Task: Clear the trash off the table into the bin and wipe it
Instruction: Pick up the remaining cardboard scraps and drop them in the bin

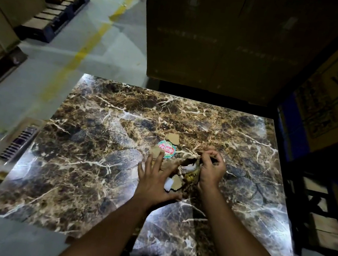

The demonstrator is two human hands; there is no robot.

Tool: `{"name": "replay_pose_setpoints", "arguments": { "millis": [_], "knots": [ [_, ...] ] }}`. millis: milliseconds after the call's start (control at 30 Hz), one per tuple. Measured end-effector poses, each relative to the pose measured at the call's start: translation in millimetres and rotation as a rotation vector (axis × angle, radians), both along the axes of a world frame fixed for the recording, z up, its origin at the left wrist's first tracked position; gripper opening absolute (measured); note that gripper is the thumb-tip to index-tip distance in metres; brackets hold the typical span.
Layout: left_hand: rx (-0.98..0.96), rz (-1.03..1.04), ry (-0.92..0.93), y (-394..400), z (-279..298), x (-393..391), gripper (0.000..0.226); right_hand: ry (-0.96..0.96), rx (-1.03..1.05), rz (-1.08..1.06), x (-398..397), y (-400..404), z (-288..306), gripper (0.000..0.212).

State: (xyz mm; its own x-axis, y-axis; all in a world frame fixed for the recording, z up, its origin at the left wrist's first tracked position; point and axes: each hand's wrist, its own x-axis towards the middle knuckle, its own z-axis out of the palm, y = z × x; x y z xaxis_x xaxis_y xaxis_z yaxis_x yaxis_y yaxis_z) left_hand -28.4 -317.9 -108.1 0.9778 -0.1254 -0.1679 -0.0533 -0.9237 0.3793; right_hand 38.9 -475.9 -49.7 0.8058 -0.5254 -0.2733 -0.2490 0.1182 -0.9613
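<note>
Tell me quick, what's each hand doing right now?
Left hand: open, fingers spread over the cardboard scraps.
Right hand: curled around crumpled trash.

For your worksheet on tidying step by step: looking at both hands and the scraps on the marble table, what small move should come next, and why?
Probably sweep the left hand rightward, pushing the loose cardboard scraps and round label toward the right hand. That hand already grips crumpled trash, while the left lies flat with fingers spread, and scraps lie scattered on the table.

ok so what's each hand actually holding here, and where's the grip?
Right hand curls around gathered scraps, grip on their right side; exact piece unclear. Left hand holds nothing, fingers spread flat over cardboard bits.
</note>
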Motion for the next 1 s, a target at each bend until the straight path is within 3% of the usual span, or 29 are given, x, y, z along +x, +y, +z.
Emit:
{"name": "replay_pose_setpoints", "arguments": {
  "millis": [100, 300, 433, 567, 733, 867, 1000],
  "knots": [
    [0.090, -0.073, 0.040, -9, -7, 13, 0.098, 0.006, -0.031, -0.017, -1, -9, -1, 0.032],
    [0.082, -0.074, -0.070, -4, -26, 15, 0.062, -0.005, -0.004, -0.047, -7, -21, 4, 0.032],
    [0.016, -0.081, -0.210, -3, -38, 16, 0.047, -0.008, 0.027, -0.062, -12, -24, 7, 0.032],
    [-0.061, -0.014, -0.239, -5, -33, 16, 0.033, -0.008, 0.042, -0.056, -14, -22, 11, 0.029],
    [-0.098, 0.000, -0.208, -5, -31, 17, 0.036, -0.038, 0.056, -0.049, -15, -17, 20, 0.028],
    [-0.419, 0.171, -0.242, -9, -3, 16, 0.014, -0.043, 0.192, -0.135, -14, -14, 33, 0.027],
    [-0.747, 0.484, -0.228, -34, 45, 18, 0.039, -0.014, 0.524, -0.391, -1, 0, 58, 0.020]
  ]
}}
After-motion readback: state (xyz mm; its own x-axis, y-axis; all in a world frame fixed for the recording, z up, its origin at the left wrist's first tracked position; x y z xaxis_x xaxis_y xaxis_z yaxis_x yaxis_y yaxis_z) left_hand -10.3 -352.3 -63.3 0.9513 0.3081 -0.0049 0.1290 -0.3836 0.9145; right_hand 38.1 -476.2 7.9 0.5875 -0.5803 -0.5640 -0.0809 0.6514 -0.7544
